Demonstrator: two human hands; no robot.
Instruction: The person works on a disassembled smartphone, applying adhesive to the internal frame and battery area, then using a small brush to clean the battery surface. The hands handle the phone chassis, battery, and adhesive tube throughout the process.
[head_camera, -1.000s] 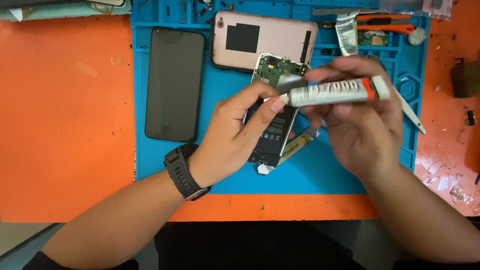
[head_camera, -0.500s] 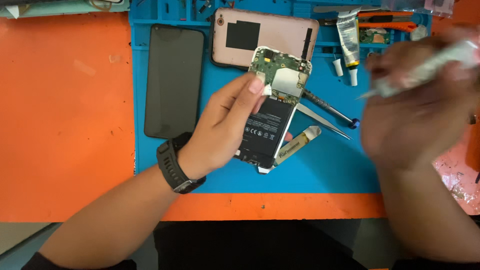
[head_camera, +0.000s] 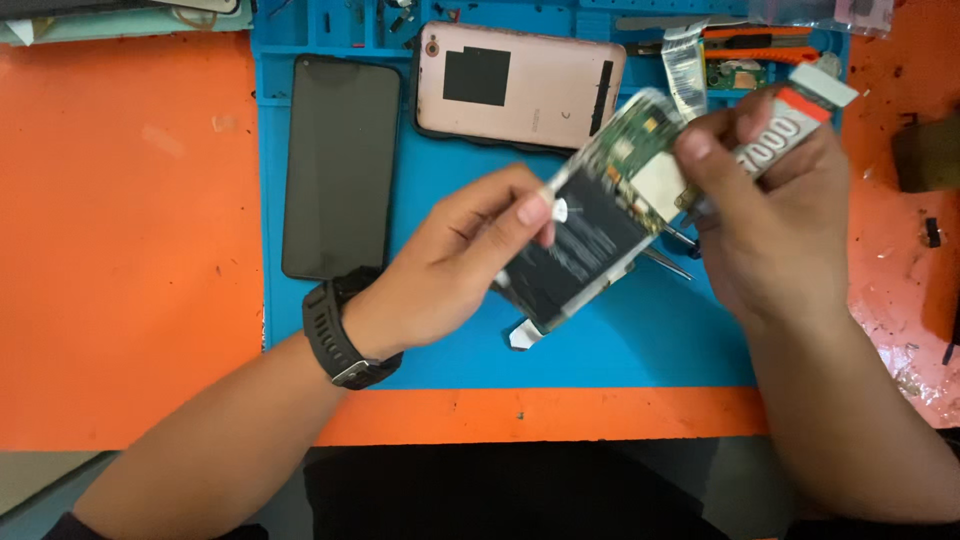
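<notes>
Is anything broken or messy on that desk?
The phone in the left hand is opened up, its battery and green circuit board bare. Its pink back cover lies apart on the blue mat. The right hand holds a glue tube at the board. The orange table at right is speckled and scuffed.

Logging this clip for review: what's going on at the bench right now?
A person is working on an opened phone over a blue repair mat. The left hand holds the phone, lifted and tilted, with its battery and circuit board exposed. The right hand has a small glue tube in its grip, pointed down at the board end of the phone. On the mat behind lie a pink back cover and a dark screen panel. A black watch is on the left wrist.
</notes>
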